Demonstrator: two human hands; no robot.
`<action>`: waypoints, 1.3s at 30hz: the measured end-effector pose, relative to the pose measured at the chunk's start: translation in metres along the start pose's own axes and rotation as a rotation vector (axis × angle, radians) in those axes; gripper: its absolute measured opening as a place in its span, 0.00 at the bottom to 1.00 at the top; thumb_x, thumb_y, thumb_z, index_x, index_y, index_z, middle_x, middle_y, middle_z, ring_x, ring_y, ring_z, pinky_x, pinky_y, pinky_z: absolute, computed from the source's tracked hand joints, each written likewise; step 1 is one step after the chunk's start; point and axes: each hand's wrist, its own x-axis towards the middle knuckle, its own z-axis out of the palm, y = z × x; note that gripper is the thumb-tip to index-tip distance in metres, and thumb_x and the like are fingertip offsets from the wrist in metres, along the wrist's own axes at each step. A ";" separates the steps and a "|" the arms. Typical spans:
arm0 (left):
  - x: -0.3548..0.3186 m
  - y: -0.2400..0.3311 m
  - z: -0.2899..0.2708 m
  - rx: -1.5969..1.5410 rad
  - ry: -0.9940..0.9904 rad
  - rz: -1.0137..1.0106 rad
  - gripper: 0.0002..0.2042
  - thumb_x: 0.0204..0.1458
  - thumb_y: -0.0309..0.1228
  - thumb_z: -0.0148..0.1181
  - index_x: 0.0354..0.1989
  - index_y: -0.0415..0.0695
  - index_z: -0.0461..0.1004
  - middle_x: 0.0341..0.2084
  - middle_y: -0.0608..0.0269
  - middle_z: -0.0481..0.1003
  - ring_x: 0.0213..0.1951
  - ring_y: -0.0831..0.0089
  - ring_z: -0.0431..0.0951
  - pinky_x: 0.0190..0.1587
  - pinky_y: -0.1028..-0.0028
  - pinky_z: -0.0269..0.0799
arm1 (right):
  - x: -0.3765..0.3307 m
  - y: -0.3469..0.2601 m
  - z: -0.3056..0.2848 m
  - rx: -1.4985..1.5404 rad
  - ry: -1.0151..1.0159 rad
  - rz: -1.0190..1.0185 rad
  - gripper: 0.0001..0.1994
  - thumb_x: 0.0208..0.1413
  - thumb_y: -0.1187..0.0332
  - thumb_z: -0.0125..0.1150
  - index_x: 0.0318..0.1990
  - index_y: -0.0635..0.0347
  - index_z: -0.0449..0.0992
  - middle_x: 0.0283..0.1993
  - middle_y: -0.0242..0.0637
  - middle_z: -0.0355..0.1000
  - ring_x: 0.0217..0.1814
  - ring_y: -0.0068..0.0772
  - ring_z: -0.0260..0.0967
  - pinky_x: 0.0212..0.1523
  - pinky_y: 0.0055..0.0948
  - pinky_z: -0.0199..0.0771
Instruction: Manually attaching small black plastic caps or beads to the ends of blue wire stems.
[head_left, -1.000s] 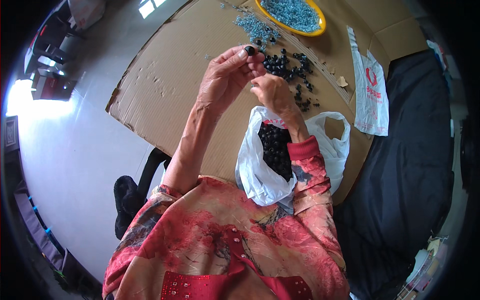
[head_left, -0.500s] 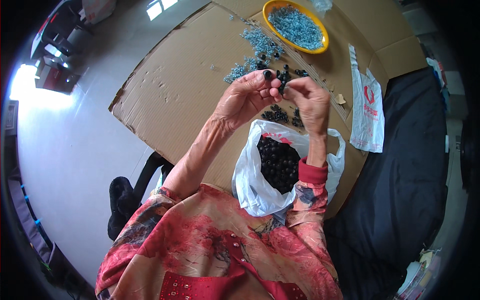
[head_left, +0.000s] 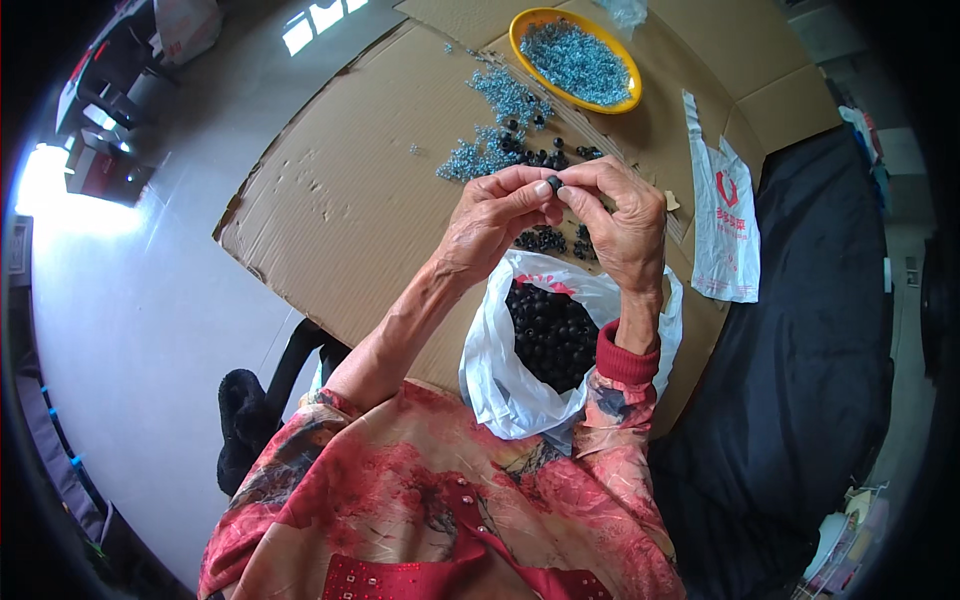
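Bead (head_left: 554, 184) pinched by left grip (head_left: 490, 215) and right grip (head_left: 625, 220) together, thumbs and fingertips meeting, above cardboard (head_left: 330, 200). Small, perhaps slick: uneven squeeze could pop it free. Dropped, it could get lost among loose pieces (head_left: 541, 240) or in bag (head_left: 490, 370). Cuff (head_left: 628, 358) overlaps bag's side, contact unclear; snag there might tip bag, spilling black beads (head_left: 550, 335).

Small black bead (head_left: 555, 184) between both hands (head_left: 495, 217) (head_left: 625, 225)
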 end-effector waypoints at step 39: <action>0.006 -0.003 -0.016 -0.117 0.006 -0.058 0.10 0.52 0.33 0.54 0.34 0.39 0.72 0.24 0.62 0.73 0.28 0.74 0.73 0.39 0.69 0.70 | -0.069 0.122 0.011 -0.240 -0.058 0.491 0.07 0.42 0.67 0.57 0.25 0.62 0.74 0.22 0.45 0.71 0.24 0.41 0.71 0.26 0.33 0.68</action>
